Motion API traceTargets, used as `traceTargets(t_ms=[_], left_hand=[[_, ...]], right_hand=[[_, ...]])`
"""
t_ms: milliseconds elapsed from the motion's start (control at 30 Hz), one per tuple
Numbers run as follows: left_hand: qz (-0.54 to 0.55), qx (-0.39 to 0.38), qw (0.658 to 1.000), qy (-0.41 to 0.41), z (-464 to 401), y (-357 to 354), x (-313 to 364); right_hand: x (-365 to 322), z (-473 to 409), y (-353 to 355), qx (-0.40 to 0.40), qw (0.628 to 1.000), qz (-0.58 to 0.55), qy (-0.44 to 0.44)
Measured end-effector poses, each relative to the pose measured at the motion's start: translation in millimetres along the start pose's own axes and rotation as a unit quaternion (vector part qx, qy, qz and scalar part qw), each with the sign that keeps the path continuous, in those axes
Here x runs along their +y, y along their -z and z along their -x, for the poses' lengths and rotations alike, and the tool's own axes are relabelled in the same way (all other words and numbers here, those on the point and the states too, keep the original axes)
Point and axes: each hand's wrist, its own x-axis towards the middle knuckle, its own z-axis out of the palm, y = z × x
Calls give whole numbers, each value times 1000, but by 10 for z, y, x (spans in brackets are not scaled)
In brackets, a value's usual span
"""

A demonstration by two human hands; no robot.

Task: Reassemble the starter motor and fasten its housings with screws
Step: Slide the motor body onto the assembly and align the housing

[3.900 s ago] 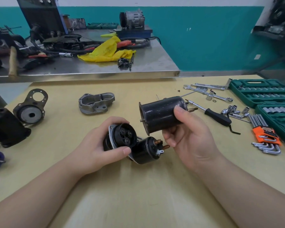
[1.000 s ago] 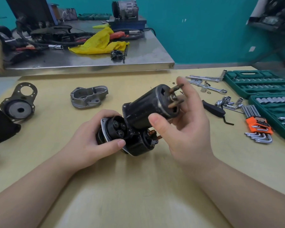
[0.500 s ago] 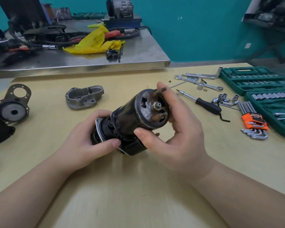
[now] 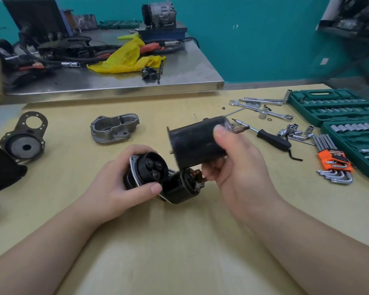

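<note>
our right hand [image 4: 239, 165] grips the black can [image 4: 197, 141], our left hand [image 4: 124, 182] the gear end [image 4: 151, 167] (gears showing); we line them up squarely between our fingers.

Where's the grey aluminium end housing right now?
In the head view the grey housing lies on the yellow table, left of centre, beyond the left hand and right of the black flange plate.

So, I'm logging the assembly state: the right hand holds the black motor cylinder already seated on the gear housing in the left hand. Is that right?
Not quite. The head view shows the right hand holding the black motor cylinder lifted clear of the gear housing, with a gap between them and the gears exposed. The left hand does hold the gear housing.
</note>
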Motion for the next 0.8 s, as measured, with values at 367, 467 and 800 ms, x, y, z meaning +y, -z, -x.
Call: traceTargets(t_ms=[367,467,800], left_hand=[[3,3,1000,-8,3,-19,10],[6,4,1000,3,13,-26,19],[3,-7,1000,-4,24,-28,55]], right_hand=[[-7,-149,115,-9,997,-5,-80],[33,-102,103,-43,997,55,-20],[8,36,27,-80,988,95,88]])
